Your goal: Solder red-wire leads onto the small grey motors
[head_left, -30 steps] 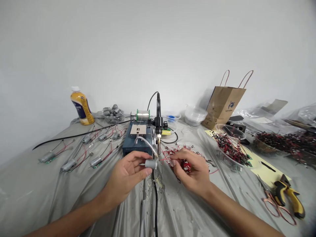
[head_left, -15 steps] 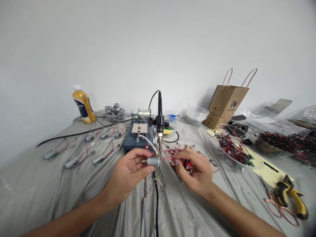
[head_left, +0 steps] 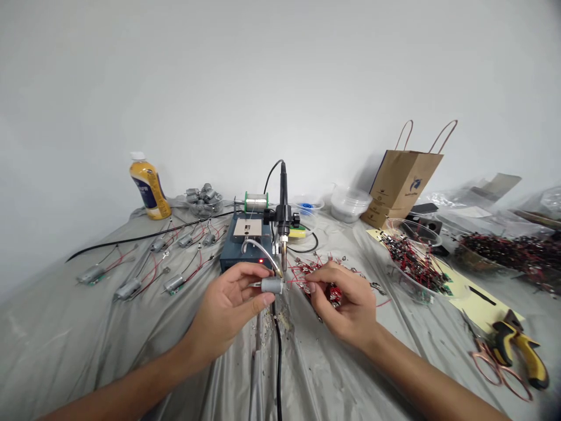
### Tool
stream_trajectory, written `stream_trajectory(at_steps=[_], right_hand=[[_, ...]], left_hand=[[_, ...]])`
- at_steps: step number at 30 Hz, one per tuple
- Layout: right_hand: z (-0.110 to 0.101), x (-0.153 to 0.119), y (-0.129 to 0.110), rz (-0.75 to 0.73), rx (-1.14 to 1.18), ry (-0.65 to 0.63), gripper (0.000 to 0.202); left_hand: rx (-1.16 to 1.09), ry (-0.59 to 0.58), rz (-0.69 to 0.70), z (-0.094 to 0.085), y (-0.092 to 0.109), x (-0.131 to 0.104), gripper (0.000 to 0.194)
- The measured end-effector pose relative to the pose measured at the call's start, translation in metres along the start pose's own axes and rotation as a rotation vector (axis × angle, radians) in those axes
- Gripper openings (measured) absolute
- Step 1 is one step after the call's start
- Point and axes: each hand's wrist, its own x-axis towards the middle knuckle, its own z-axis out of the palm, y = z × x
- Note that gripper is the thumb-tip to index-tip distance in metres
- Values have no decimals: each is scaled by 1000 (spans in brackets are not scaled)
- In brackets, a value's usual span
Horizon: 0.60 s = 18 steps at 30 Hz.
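Between the thumb and fingers of my left hand [head_left: 234, 301] is a small grey electric motor [head_left: 272, 285], lying level with its terminal end to the right. That end sits just below the tip of an upright soldering iron [head_left: 284, 251] and beside the end of a curved solder feed tube [head_left: 265, 251]. My right hand [head_left: 344, 298] pinches a thin red wire [head_left: 298, 282], which reaches toward the motor's terminal end. Whether wire and terminal touch is too small to tell. A pile of red wires with metal tabs [head_left: 335, 292] lies behind and under my right hand.
A blue soldering station [head_left: 232, 251] carries a solder spool [head_left: 256, 202]. Several wired motors [head_left: 129, 289] lie left, near a tub of motors [head_left: 204, 202] and a yellow bottle [head_left: 149, 187]. Rightward are a tub of wires [head_left: 416, 269], a paper bag [head_left: 401, 187], scissors [head_left: 499, 368] and pliers [head_left: 519, 348].
Almost nothing differs. Both hands keep their grips at the iron tip, with only a very slight shift of the motor and my right hand.
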Motion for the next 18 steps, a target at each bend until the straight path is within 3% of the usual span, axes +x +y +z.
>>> stream_trajectory(at_steps=[18], right_hand=[[0, -2, 1, 2, 0, -36, 21]], left_hand=[[19, 2, 8, -1, -1, -1, 25]])
